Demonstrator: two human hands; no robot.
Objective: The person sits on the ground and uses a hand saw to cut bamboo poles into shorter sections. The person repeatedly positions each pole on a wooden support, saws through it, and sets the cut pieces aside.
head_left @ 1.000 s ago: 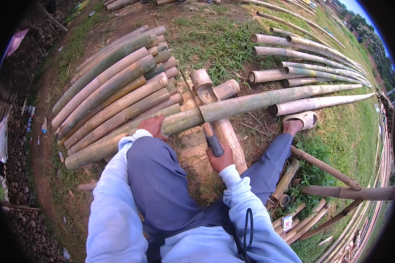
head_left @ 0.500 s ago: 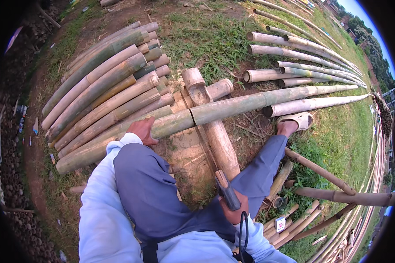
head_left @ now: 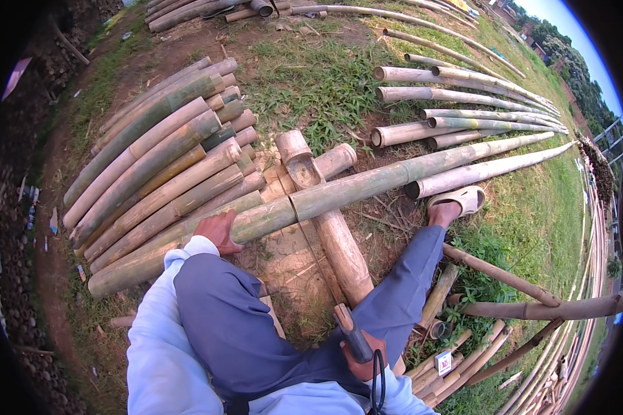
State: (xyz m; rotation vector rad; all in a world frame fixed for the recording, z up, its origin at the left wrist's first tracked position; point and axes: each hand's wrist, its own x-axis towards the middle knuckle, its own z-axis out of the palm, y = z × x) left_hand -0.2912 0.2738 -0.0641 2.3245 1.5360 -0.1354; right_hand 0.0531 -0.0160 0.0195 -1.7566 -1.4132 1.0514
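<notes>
A long greenish bamboo pole (head_left: 367,183) runs across in front of me, resting over a thicker bamboo support post (head_left: 342,256) with a notched upper end. My left hand (head_left: 218,233) grips the pole left of a dark, narrow cut, thumb toward me. Low in the middle, my right hand (head_left: 365,356) is closed around the dark handle of a handsaw (head_left: 354,335). Its thin blade slants up and left from the handle to the cut in the pole. How deep the blade sits in the bamboo is hidden.
Cut bamboo lengths (head_left: 152,180) lie piled at the left. Long poles (head_left: 464,93) fan out at the far right. My sandalled foot (head_left: 464,200) stands beside a pale pole. Crossed bamboo bars (head_left: 533,308) are near my right leg, with shorter pieces (head_left: 467,373) below them.
My right hand has drawn the saw back toward me a little, with the blade still at the cut. My left hand keeps its hold. The view has tilted slightly upward.
</notes>
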